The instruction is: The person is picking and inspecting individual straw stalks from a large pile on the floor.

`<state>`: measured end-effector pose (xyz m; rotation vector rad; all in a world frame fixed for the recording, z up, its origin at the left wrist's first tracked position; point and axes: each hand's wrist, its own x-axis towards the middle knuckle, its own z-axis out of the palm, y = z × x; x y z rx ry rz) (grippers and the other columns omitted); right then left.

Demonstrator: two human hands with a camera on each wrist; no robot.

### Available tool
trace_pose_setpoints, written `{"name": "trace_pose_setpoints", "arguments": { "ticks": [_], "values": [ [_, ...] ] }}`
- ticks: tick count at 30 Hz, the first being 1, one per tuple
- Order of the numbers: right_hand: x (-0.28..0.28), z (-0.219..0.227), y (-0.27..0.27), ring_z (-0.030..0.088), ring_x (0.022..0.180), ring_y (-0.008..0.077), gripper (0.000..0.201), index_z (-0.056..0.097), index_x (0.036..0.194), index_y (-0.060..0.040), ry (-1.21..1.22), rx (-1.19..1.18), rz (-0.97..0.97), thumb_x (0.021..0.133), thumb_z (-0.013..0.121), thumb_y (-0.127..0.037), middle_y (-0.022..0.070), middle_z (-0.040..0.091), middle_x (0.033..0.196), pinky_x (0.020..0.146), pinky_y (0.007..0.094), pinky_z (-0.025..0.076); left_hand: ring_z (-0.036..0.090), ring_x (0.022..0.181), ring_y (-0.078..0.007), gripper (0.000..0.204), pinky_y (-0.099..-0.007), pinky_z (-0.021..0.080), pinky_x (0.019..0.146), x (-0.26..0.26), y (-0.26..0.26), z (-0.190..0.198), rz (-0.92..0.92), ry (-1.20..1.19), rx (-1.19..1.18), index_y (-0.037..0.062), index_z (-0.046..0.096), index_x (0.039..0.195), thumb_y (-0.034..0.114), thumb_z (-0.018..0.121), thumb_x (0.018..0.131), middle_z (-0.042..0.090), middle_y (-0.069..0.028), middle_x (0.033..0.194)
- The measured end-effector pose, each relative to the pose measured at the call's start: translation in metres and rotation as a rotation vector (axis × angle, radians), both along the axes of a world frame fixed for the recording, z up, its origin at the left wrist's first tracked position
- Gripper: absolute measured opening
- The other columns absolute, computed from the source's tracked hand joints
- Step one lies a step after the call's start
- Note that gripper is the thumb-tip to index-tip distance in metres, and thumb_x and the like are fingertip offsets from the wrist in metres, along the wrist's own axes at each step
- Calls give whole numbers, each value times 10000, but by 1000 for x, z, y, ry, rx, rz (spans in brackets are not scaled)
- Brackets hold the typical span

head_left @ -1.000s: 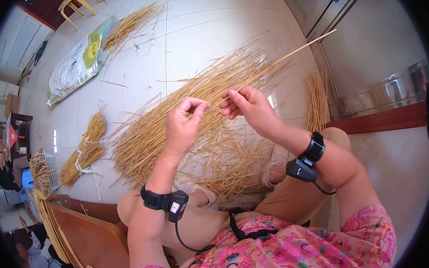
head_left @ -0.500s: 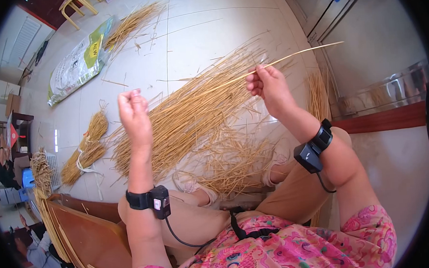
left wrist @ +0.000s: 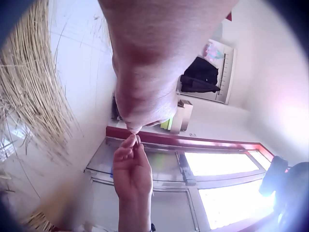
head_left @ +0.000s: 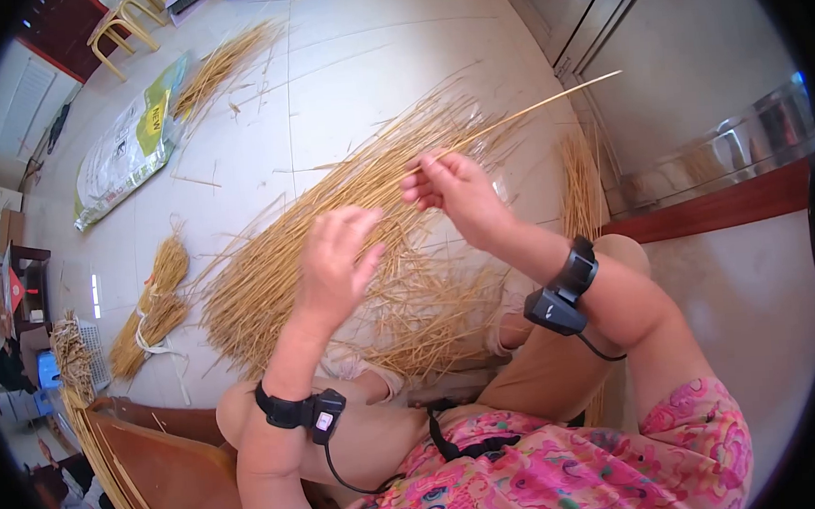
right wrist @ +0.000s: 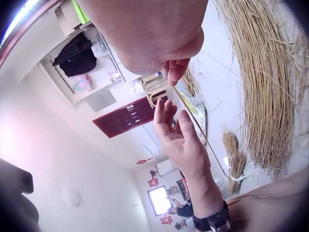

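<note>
Between thumb and fingers, my right hand [head_left: 455,194] pinches one long, thin straw stalk [head_left: 552,102] in the head view. One part of the stalk slants up and right beyond the hand, over the floor. My left hand [head_left: 335,264] is beside it on the left, fingers loosely spread. In the right wrist view the stalk [right wrist: 198,123] runs down past the left hand [right wrist: 181,145], whose fingers are apart. Below both hands lies a large pile of long straw [head_left: 264,277]. Shorter loose pieces of straw [head_left: 435,323] are scattered nearer my feet.
Left of the pile lies a tied straw bundle [head_left: 155,284] with a white strip. Farther off are a printed bag [head_left: 126,155] and more straw [head_left: 224,70]. A brown wooden panel [head_left: 163,461] stands by my left leg; straw [head_left: 579,188] lies along the right wall.
The left hand swung out left, then came back toward the right hand, its fingers loosening. The right hand moved out right and returned, still pinching the stalk. The head view shifted slightly.
</note>
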<state>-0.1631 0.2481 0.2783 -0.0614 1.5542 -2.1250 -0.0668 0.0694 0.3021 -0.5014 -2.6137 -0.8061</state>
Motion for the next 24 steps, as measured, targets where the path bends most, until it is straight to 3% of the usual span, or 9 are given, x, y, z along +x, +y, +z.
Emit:
{"name": "trace_pose_setpoints", "arguments": {
  "ticks": [1,4,7,10,20,24],
  "values": [
    [4,-2,-2,620,768,147,237,531,994,16,-2,-20,48,982,407,-185,104,622,881,663,254,506,539,938,-260,405,-381,436,837,-3,-5,-1,97,54,-24,54,537,1148,112,668,770,559,-109,986],
    [11,0,-4,617,801,133,251,543,1030,2,7,-42,155,986,402,-200,90,626,902,694,243,498,561,856,-247,364,-364,465,757,-5,-18,-14,210,-123,51,46,519,1112,116,661,784,564,-108,929],
    [9,-1,-5,614,771,133,236,548,1019,1,5,-47,135,981,411,-187,88,623,885,672,243,502,576,747,-232,224,-332,479,651,-4,-20,-23,290,-201,187,40,536,992,102,642,805,566,-100,865],
    [8,3,-4,603,732,126,233,554,991,-4,7,-38,105,977,420,-193,75,619,862,642,238,497,577,680,-224,128,-313,480,590,-7,-25,-28,174,-114,89,40,536,917,85,615,827,567,-93,834],
    [-37,24,30,516,581,65,244,567,919,-41,106,114,-280,978,412,-221,13,584,734,531,205,416,588,699,-212,96,-299,485,601,-3,-39,-9,303,-131,127,42,574,928,69,594,838,574,-89,851],
    [-36,26,31,516,597,67,226,573,931,-33,106,82,-252,969,443,-214,15,589,747,543,207,427,594,681,-206,66,-294,487,599,-3,-44,-12,292,-145,172,34,590,888,64,602,830,590,-87,831]
  ]
}}
